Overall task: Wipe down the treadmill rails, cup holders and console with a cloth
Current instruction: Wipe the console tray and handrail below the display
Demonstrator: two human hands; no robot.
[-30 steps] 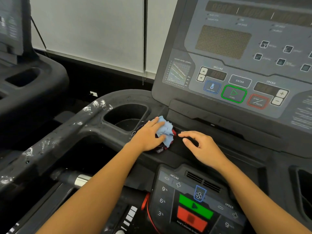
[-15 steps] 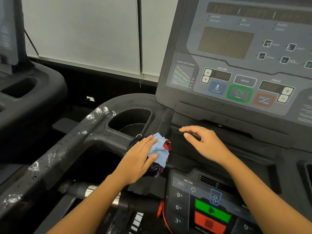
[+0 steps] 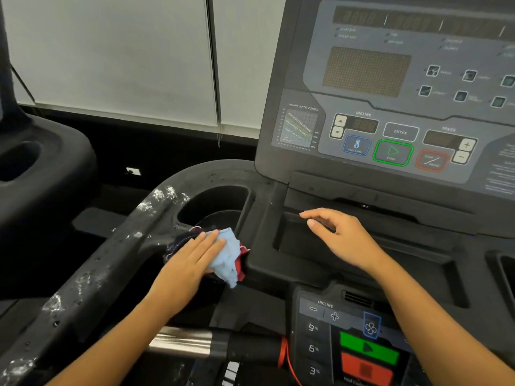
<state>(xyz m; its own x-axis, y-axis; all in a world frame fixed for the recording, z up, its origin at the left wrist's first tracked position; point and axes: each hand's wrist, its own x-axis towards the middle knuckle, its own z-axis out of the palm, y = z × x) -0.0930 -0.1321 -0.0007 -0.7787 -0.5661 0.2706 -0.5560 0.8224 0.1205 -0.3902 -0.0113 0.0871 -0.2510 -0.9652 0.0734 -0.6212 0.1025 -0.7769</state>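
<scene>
two hands (left hand, right hand), one cloth, one console, one lower keypad, one cup holder, one rail, one neighbouring treadmill.

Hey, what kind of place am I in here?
Most likely a gym or fitness room: a treadmill console with incline, speed and start buttons, a second machine at left, and the left hand pressing a cloth beside the cup holder.
</scene>
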